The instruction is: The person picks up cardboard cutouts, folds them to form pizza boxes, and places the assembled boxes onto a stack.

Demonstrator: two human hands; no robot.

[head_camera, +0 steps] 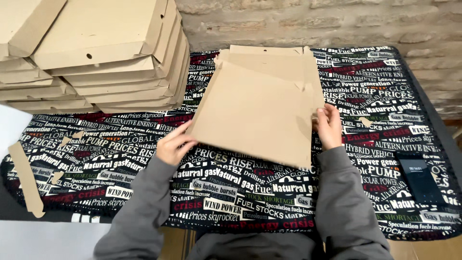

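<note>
A flat brown cardboard box blank lies tilted over the middle of the table, its near edge raised. My left hand grips its left near corner, fingers over the edge. My right hand holds its right edge, thumb on top. More folded cardboard lies under it at the far side. Both sleeves are grey.
A tall stack of folded cardboard boxes stands at the far left. The table wears a black printed cloth. A cardboard strip and small scraps lie on it. A dark flat device rests at the right. A brick wall is behind.
</note>
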